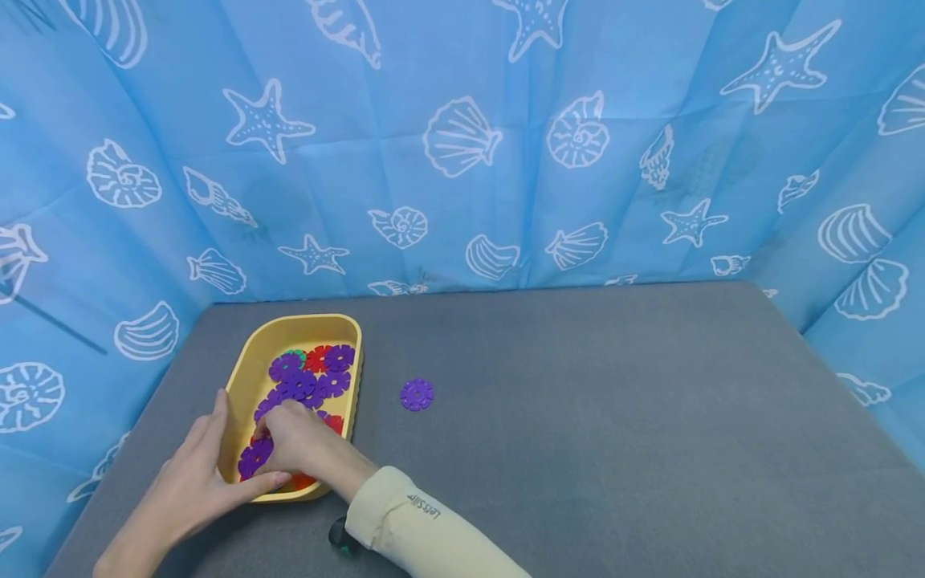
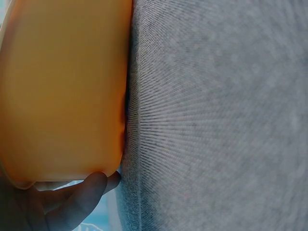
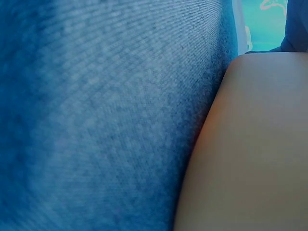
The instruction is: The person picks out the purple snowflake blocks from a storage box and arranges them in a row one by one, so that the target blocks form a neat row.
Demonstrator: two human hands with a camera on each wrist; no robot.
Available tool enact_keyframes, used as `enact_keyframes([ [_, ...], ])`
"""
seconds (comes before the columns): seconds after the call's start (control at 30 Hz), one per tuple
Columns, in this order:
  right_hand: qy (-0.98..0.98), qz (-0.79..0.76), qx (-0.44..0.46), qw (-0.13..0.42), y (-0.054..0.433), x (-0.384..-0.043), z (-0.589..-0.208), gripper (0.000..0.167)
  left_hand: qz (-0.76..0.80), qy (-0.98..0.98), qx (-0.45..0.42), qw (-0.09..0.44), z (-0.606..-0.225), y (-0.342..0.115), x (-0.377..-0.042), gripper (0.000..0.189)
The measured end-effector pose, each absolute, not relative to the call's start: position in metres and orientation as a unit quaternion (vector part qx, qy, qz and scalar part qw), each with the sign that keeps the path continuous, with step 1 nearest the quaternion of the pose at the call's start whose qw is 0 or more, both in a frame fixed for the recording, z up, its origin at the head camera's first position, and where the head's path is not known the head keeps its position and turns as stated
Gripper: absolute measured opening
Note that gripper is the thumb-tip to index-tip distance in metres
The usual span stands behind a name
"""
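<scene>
A yellow plastic bin (image 1: 357, 385) at the left of the table contains slotted plastic discs, mostly purple (image 1: 299, 384), with some red (image 1: 316, 358) and a bit of green. My left hand (image 1: 189, 480) holds the bin by its near left corner, the thumb over the near rim and the fingers along the left side. In the left wrist view, its fingers (image 2: 79, 202) lie against the bin's outer wall (image 2: 62, 91). My right hand (image 1: 298, 440) reaches down into the bin with bent fingers, beside a purple disc (image 1: 255, 457). Its fingertips are mostly hidden; I cannot tell whether they pinch a disc.
One purple disc (image 1: 417, 395) lies flat on the grey tabletop (image 1: 614, 425), right of the bin. A blue curtain (image 1: 462, 201) printed with white shells and starfish hangs behind the table and around its sides. Below the right sleeve (image 1: 426, 522), a small dark object (image 1: 340, 534) shows.
</scene>
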State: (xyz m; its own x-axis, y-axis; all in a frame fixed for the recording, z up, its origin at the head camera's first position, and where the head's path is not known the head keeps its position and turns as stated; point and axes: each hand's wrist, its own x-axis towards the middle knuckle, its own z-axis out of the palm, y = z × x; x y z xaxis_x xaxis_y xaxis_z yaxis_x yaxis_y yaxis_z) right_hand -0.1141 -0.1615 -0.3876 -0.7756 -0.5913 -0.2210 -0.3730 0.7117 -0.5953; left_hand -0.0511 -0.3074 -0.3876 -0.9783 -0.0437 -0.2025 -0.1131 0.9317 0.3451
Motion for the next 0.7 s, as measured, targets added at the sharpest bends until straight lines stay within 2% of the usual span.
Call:
enact_keyframes([
  [0.33,0.878,-0.303,-0.303,0.214,-0.1585,-0.1152,-0.3859,0.051,0.178,0.979,-0.041,0.095,-0.3886,-0.3083,-0.0518,0.139],
  [0.7,0.878,-0.316,-0.3,0.197,-0.1575,-0.1147,-0.385,0.046,0.182,0.978,-0.038,0.09,-0.3892,-0.3081,-0.0502,0.137],
])
